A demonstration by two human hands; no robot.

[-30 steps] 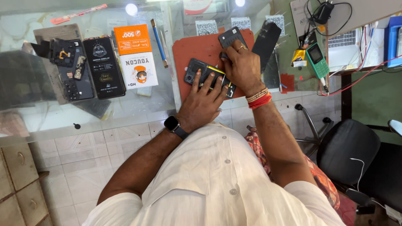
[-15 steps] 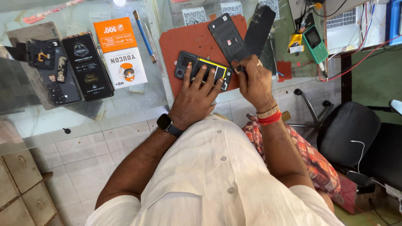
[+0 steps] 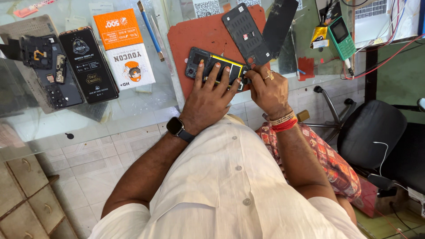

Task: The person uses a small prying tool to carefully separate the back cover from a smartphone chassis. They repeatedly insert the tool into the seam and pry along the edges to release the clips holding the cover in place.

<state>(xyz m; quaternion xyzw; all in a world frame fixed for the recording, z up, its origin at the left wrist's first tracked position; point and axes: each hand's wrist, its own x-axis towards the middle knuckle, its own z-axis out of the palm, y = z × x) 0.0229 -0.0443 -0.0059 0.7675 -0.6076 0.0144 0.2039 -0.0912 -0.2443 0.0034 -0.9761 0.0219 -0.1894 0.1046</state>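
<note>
Fingers of the left hand (image 3: 208, 99) spread flat, pinning the opened black smartphone (image 3: 215, 69) on the rust-red work mat (image 3: 195, 37); right hand (image 3: 267, 86) pinches something tiny at its end. Beyond, the detached black back cover (image 3: 246, 33) suggests disassembly is underway, with internals remaining.

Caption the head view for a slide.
Left hand presses an opened phone flat on a red mat while the right hand works at its end.
</note>
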